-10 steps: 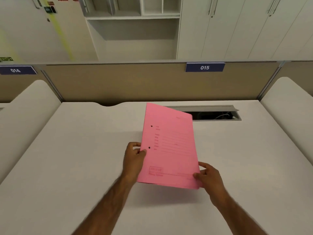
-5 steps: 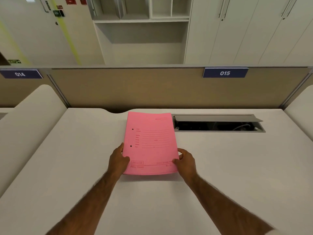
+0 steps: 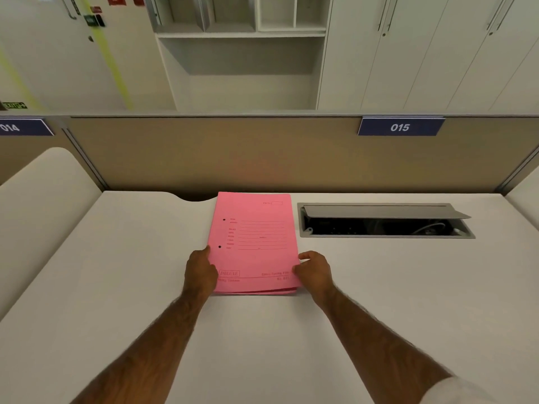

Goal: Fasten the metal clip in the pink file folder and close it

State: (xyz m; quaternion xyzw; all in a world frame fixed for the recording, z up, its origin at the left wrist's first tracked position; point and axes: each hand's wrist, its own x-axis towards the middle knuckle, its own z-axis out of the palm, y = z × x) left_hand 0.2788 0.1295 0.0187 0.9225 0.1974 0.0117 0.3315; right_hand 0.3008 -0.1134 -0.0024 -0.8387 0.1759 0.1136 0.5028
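Now: pink folder (image 3: pixel 256 243) flat and closed on desk (image 3: pixel 116 272), beside cable hatch (image 3: pixel 385 221). Left hand (image 3: pixel 201 272) pinching spine edge; right hand (image 3: pixel 313 272) curled on open edge. Probably light, thin, floppy card; best lifted by right edge. Clip hidden.

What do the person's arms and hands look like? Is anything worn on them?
Both forearms are bare. The left hand and right hand show no gloves, rings or watch. A bit of white sleeve shows at the right arm, near the picture's lower edge.
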